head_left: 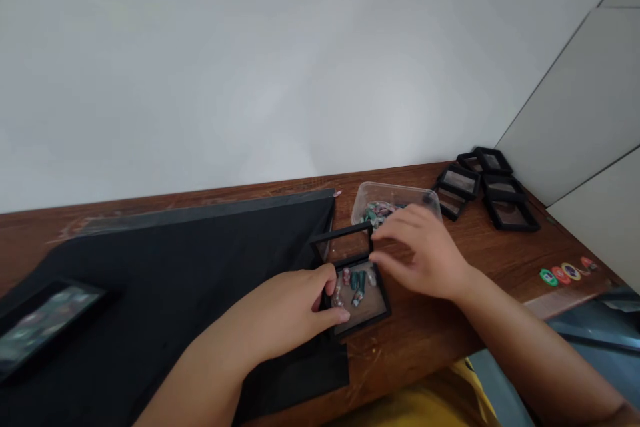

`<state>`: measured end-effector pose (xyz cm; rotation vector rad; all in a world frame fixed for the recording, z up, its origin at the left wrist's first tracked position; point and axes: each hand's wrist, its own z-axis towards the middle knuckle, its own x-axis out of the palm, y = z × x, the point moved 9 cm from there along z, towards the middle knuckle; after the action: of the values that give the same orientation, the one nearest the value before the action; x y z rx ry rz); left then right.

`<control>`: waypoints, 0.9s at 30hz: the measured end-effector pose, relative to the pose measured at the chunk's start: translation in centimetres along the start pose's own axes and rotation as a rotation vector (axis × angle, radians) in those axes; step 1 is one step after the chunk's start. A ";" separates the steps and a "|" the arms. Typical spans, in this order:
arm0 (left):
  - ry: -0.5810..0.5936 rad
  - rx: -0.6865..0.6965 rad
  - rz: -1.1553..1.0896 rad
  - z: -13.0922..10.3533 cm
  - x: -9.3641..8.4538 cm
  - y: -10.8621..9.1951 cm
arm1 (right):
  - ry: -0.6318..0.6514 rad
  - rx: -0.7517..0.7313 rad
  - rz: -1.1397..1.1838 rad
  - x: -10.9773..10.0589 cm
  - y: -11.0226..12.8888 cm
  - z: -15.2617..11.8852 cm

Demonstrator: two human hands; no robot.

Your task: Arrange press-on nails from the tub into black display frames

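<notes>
Your open display case (369, 307) sits right in front of you, its base lying across the edge of the black cloth and the bare wood, its lid (341, 232) tilted up at the far side. Your left hand (293, 303) straddles the case's left edge, thumb and forefinger parted; whether they pinch the frame, I cannot tell. Your right hand (425, 250) is spread, thumb and forefinger apart at the lid's right end — contact there is too blurred to judge.

To handle this well, I'd brace the frame with the left hand and keep that thumb light, since the small coloured pieces (358, 281) beside it look easy to nudge. Guide the lid by its black rim, not its clear window, and keep the base level — the cloth edge beneath could make it rock.

The surface (425, 320) is brown, wood-grained and scuffed. The black cloth (200, 280) covers its left part and carries a filled case (53, 320). Beyond your right hand stands a clear tub (395, 187) of more pieces, with a cluster of black cases (460, 181) further right and round stickers (560, 273) nearer the edge. A pale wall (250, 80) rises behind; white panels (595, 93) close the right side.
</notes>
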<state>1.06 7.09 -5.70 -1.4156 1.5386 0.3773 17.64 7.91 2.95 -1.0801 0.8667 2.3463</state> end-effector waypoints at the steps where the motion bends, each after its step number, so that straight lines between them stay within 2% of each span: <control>1: -0.002 0.006 0.002 0.0 0.0 -0.1 | 0.084 -0.087 0.075 1.0 1.2 -0.1; 3: -0.001 0.010 0.008 0.1 -0.1 -0.2 | 0.285 -0.213 0.173 3.3 3.1 -0.8; 6: 0.011 0.001 0.020 0.1 -0.1 -0.2 | 0.435 -0.259 0.139 5.6 3.9 -1.6; 12: 0.025 0.006 0.031 0.0 -0.1 -0.4 | 0.454 -0.193 -0.012 6.1 3.0 -1.3; 17: 0.013 -0.011 0.020 0.0 -0.1 -0.1 | 0.505 -0.157 0.002 6.5 2.8 -1.4; 27: -0.003 0.003 0.019 0.1 -0.1 -0.2 | 0.564 -0.199 0.032 6.7 3.4 -1.8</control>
<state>1.25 7.15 -5.56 -1.3989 1.5506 0.3885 12.45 4.98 -1.95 -1.8773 0.8424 2.2129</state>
